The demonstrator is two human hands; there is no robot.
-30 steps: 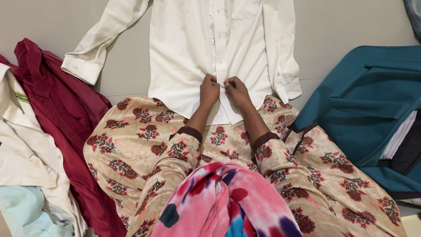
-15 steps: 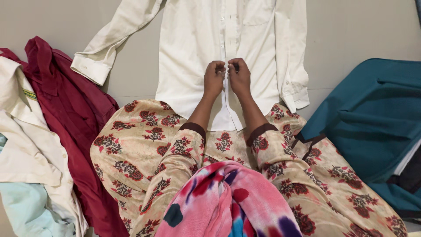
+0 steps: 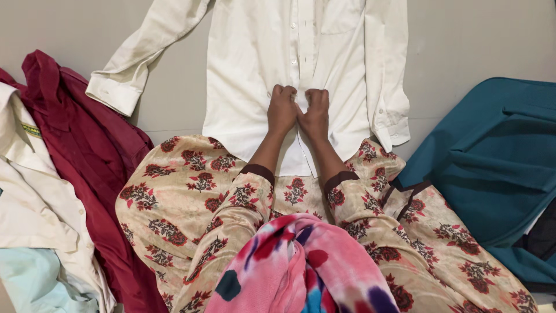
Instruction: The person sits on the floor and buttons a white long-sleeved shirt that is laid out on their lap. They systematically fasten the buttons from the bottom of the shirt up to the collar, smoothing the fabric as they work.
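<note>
**Both hands closed on the shirt front**

A cream shirt (image 3: 255,75) lies flat on the floor (image 3: 463,40), spreading beyond the fingers, its hem over the lap. Left hand (image 3: 282,110) and right hand (image 3: 315,113) touch, fingers curled tight, pinching the button placket (image 3: 297,46) between them.

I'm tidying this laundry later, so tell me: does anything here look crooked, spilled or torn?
Nothing looks torn or spilled. The white shirt lies flat on the floor, both hands pinching its button strip. Only the heap at the left is untidy: a maroon garment and a cream shirt lie crumpled and overlapping.
</note>
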